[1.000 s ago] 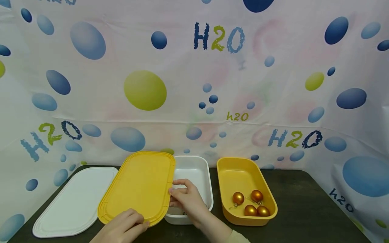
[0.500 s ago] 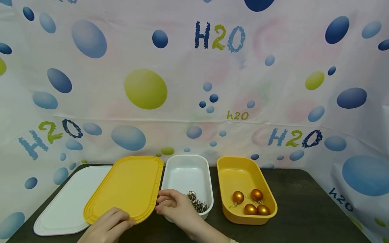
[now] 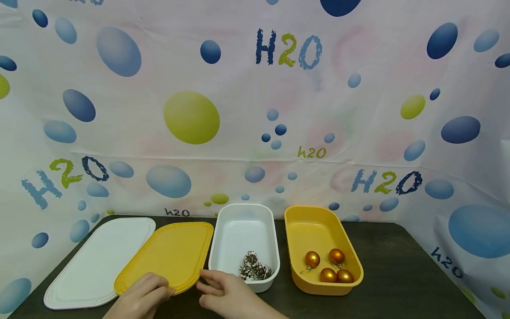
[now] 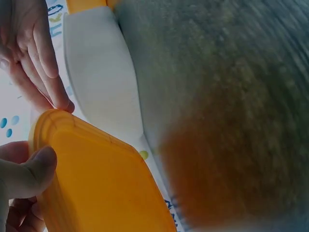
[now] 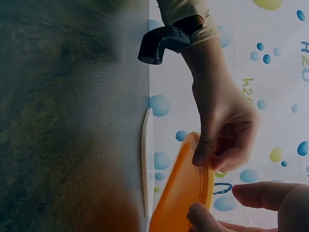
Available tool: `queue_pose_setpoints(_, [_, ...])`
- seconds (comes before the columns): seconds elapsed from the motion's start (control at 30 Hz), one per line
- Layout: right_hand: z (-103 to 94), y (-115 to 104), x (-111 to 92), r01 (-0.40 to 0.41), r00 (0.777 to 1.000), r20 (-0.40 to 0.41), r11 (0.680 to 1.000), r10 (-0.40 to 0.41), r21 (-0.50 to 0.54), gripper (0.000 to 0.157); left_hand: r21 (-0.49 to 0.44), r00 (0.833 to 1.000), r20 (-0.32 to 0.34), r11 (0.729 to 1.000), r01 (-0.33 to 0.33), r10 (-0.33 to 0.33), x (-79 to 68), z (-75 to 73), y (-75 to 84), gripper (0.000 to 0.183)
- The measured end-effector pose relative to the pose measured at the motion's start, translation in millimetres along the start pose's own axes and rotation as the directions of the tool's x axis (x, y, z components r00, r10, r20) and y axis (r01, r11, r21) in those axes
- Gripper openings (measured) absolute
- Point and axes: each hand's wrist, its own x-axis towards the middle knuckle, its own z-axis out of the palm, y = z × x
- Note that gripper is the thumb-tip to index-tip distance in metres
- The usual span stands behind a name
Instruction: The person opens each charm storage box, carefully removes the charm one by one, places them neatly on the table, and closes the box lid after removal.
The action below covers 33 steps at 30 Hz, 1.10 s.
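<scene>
Tabletop, left fingers around yellow lid

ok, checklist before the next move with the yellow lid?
1. Left hand gripping yellow lid: ok.
2. Right hand gripping it too: not ok, fingers loose at its edge.
3. Yellow lid flat on table: not ok, tilted in the right wrist view.
4. Yellow lid not touching white lid: cannot tell.
5. Pine cones inside white container: ok.
6. Four gold balls inside yellow container: ok.
</scene>
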Motion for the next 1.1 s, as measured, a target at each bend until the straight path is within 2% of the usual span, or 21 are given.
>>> queue_pose_setpoints(0.2, [0.3,7,0,0.022,1.000,-0.013,1.000,-0.022,-0.023,0.048,-0.037,0.997,-0.031,0.997,-0.068,0.067,-2.1,10.2,-6.9,0.039])
queue_pose_setpoints(0.33, [0.6,12,0,0.012,1.000,0.007,1.000,-0.012,0.029,0.050,-0.051,0.998,-0.027,0.997,-0.051,0.049,-6.5,15.0,-9.1,0.038])
queue_pose_setpoints(0.47, [-1.0,16,1,-0.047,0.998,0.041,0.995,0.043,0.086,0.053,-0.050,1.000,0.010,0.999,-0.014,0.014,-8.9,17.0,-9.8,0.039])
queue_pose_setpoints(0.67, [-2.3,21,4,-0.026,0.998,0.055,0.999,0.024,0.040,0.059,-0.113,0.999,0.034,0.994,-0.009,0.012,-10.8,22.7,-16.0,0.034])
queue_pose_setpoints(0.73, [-2.1,21,5,-0.036,0.998,0.058,0.999,0.033,0.035,0.062,-0.133,0.998,0.068,0.991,0.010,-0.001,-12.1,23.6,-18.2,0.031])
queue_pose_setpoints(0.83, [-2.4,22,6,-0.073,0.994,0.081,0.996,0.069,0.045,0.065,-0.146,0.989,0.143,0.988,0.048,-0.027,-13.7,22.5,-20.1,0.007])
queue_pose_setpoints(0.97, [-2.2,26,9,-0.089,0.991,0.106,0.996,0.085,0.032,0.068,-0.166,0.970,0.241,0.983,0.083,-0.041,-14.7,20.4,-23.9,0.024])
queue_pose_setpoints(1.03, [-1.5,27,12,-0.079,0.992,0.100,0.997,0.077,0.017,0.069,-0.177,0.956,0.290,0.978,0.107,-0.052,-14.1,20.0,-25.8,0.020])
queue_pose_setpoints(1.1, [-0.7,29,14,-0.069,0.993,0.092,0.998,0.068,0.008,0.070,-0.187,0.932,0.355,0.971,0.152,-0.077,-13.0,19.3,-26.8,0.015])
